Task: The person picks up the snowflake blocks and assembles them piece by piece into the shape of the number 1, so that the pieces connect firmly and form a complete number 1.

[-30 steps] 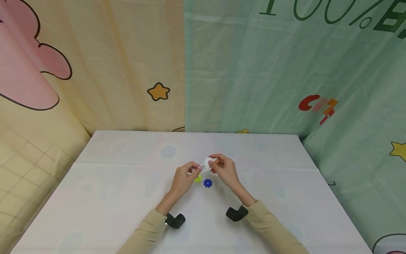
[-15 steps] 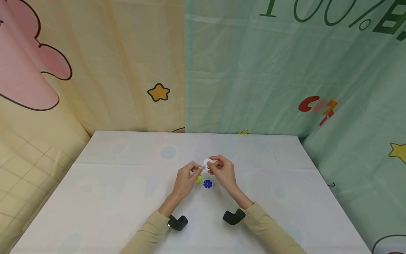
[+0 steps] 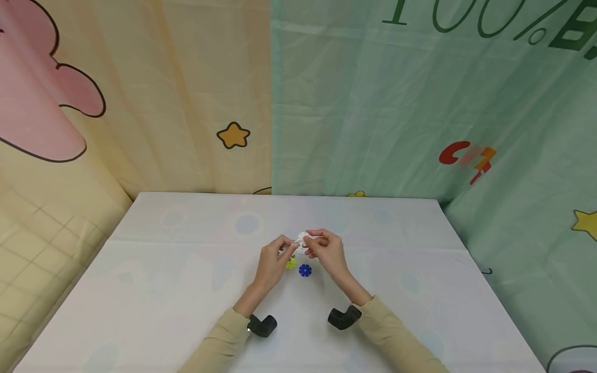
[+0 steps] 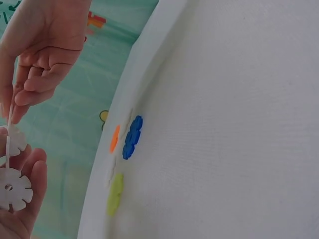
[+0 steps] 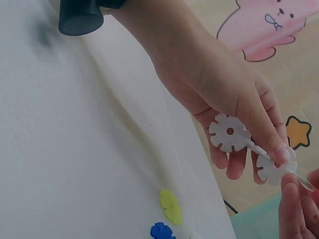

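Observation:
My left hand [image 3: 271, 264] pinches a chain of white snowflake discs [image 5: 227, 138], joined slot to slot. In the right wrist view its thumb lies on one disc, while another faces outward beside the fingers. My right hand [image 3: 329, 255] pinches a white disc [image 3: 302, 241] at the chain's other end, close to the left fingertips. In the left wrist view a white disc [image 4: 14, 189] shows at the left hand, and a thin edge-on piece lies between right finger and thumb. Fingers hide much of the joint, so whether the right-hand disc is slotted in cannot be told.
On the white table [image 3: 186, 300] below the hands lie a blue snowflake disc [image 3: 305, 270] and a yellow-green one [image 3: 291, 263]. An orange disc [image 4: 115, 139] and pale pieces [image 4: 111, 172] sit near them. Patterned curtains [image 3: 364, 103] hang behind the table.
The right hand has shifted slightly left and nearer, bringing the hands a little closer together. Both keep their pinch on the white discs. The blue and yellow-green discs have stayed put.

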{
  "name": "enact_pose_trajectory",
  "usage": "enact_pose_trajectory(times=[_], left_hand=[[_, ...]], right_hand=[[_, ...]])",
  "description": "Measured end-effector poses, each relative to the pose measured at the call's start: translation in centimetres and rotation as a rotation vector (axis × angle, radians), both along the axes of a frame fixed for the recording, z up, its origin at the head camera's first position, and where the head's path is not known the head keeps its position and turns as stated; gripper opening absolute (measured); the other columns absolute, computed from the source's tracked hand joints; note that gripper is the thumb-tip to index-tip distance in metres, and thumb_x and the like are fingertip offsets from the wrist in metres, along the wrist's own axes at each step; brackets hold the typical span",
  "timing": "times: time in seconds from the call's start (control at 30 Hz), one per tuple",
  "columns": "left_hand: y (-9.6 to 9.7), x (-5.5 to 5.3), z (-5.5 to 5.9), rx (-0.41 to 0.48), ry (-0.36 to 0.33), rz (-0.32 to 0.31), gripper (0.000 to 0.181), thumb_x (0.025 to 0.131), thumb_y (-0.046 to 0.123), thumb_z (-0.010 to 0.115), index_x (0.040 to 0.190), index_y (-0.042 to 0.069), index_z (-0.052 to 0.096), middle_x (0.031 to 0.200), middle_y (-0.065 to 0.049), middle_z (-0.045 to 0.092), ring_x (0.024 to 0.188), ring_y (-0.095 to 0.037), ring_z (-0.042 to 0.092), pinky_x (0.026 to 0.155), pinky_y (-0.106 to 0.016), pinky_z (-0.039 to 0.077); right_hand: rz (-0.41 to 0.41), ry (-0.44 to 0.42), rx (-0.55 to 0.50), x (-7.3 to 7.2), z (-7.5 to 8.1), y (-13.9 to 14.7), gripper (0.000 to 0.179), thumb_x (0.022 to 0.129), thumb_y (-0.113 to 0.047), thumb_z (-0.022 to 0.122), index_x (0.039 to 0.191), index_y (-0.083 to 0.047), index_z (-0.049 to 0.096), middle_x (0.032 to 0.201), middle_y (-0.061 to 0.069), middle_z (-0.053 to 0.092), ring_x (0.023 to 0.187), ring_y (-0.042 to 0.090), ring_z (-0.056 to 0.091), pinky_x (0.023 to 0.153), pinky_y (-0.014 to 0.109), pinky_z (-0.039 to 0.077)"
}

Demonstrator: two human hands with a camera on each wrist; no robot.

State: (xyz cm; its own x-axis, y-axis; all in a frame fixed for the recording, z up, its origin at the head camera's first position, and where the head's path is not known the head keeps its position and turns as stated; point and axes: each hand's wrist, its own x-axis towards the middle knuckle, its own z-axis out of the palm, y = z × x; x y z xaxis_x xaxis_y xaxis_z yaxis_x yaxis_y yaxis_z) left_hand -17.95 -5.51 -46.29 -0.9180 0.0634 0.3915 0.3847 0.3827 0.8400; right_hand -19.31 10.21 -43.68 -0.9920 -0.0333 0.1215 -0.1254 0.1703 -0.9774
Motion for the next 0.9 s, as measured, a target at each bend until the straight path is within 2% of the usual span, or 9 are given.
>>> enact_pose_trajectory(times=[0.13,0.27,0.33,0.43,0.57,0.77,0.9], left_hand=[[-0.2,0.0,0.0,0.053,-0.043,-0.035,0.014,0.095,0.019,0.06,0.096,0.006,0.065,0.092,-0.011,0.071,0.073,-0.019,0.067,0.068,-0.019,0.051],[-0.3,-0.2,0.0,0.093,-0.07,-0.063,0.013,0.093,0.017,0.062,0.102,0.008,0.067,0.095,-0.007,0.07,0.074,-0.018,0.066,0.07,-0.018,0.051],[-0.3,-0.2,0.1,0.097,-0.076,-0.065,0.014,0.092,0.016,0.063,0.104,0.009,0.068,0.097,-0.006,0.07,0.075,-0.018,0.065,0.07,-0.018,0.05],[-0.3,-0.2,0.3,0.069,-0.064,-0.05,0.016,0.091,0.015,0.066,0.106,0.011,0.069,0.101,-0.005,0.071,0.085,-0.017,0.065,0.076,-0.022,0.051],[-0.3,0.0,0.2,0.015,-0.038,-0.028,0.02,0.086,0.012,0.072,0.106,0.011,0.07,0.105,-0.006,0.07,0.095,-0.017,0.062,0.084,-0.03,0.05],[-0.2,0.0,0.0,0.002,-0.005,0.002,0.02,0.083,0.014,0.075,0.102,0.01,0.071,0.103,-0.006,0.071,0.091,-0.018,0.063,0.08,-0.028,0.051],[-0.3,-0.2,0.0,0.011,-0.003,0.028,0.018,0.083,0.015,0.075,0.101,0.01,0.071,0.101,-0.005,0.072,0.086,-0.015,0.062,0.076,-0.024,0.05]], right_hand=[[0.033,-0.017,0.048,-0.2,0.1,0.7,0.019,0.092,-0.012,0.064,0.104,0.001,0.07,0.088,0.019,0.072,0.062,0.013,0.064,0.055,0.021,0.053],[0.05,-0.047,0.07,-0.3,0.1,1.0,0.019,0.09,-0.011,0.066,0.104,0.0,0.07,0.088,0.018,0.072,0.069,0.026,0.067,0.057,0.022,0.054],[0.051,-0.057,0.073,-0.4,0.1,1.1,0.02,0.09,-0.01,0.066,0.106,0.0,0.069,0.085,0.017,0.072,0.071,0.031,0.068,0.058,0.022,0.054],[0.052,-0.075,0.063,-0.4,0.1,1.1,0.022,0.089,-0.012,0.067,0.108,-0.001,0.068,0.082,0.016,0.072,0.075,0.035,0.068,0.058,0.022,0.054],[0.058,-0.102,0.054,-0.4,0.2,1.2,0.025,0.088,-0.016,0.07,0.108,-0.001,0.069,0.083,0.014,0.073,0.075,0.032,0.069,0.06,0.021,0.054],[0.101,-0.099,0.077,-0.5,0.2,1.4,0.028,0.091,-0.021,0.066,0.11,0.001,0.067,0.093,0.015,0.073,0.069,0.012,0.067,0.062,0.023,0.055],[0.113,-0.063,0.111,-0.8,-0.1,1.8,0.027,0.094,-0.022,0.062,0.11,-0.001,0.067,0.098,0.018,0.071,0.073,0.016,0.067,0.062,0.024,0.056]])
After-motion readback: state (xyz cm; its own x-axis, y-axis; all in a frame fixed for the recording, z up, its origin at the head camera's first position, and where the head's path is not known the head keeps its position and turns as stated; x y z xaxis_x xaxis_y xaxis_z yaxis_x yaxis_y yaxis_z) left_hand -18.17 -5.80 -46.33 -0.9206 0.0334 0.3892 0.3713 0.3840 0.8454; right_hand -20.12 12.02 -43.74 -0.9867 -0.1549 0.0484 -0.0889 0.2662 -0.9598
